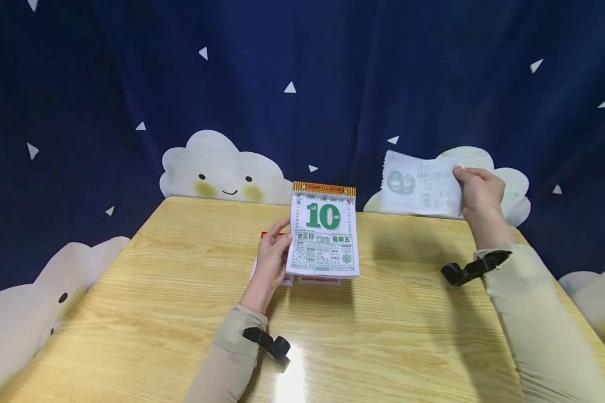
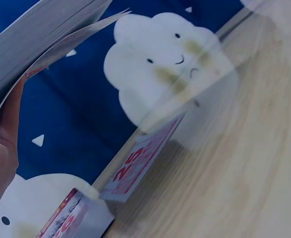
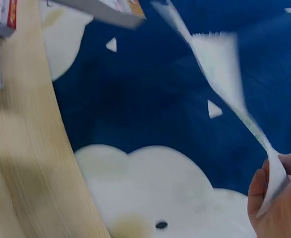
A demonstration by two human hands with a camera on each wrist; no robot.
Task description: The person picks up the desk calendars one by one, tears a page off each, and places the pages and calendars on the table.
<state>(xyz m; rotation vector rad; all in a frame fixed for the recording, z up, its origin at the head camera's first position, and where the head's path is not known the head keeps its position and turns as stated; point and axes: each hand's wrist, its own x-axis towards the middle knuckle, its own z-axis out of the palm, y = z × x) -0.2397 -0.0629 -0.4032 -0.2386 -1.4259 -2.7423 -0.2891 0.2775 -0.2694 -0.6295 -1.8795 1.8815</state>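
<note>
My left hand (image 1: pixel 272 254) grips the left edge of a thick tear-off calendar (image 1: pixel 325 235), thumb on the front. Its top page has a green 10 under a red and gold header strip. In the left wrist view the calendar's page edges (image 2: pixel 41 42) show above the hand (image 2: pixel 1 163), tilted over the table. Out to the right and raised, my right hand (image 1: pixel 484 193) pinches a loose thin sheet (image 1: pixel 423 187) by one end. Green print shows faintly through it, and one edge is ragged. The right wrist view has this sheet (image 3: pixel 217 69) bent and partly blurred.
Below the held calendar, a red-printed calendar block (image 2: pixel 68 218) and a sheet marked 25 (image 2: pixel 143 161) are on the wooden table (image 1: pixel 191 268). A dark blue curtain (image 1: pixel 333 50) with white clouds hangs behind the table's far edge.
</note>
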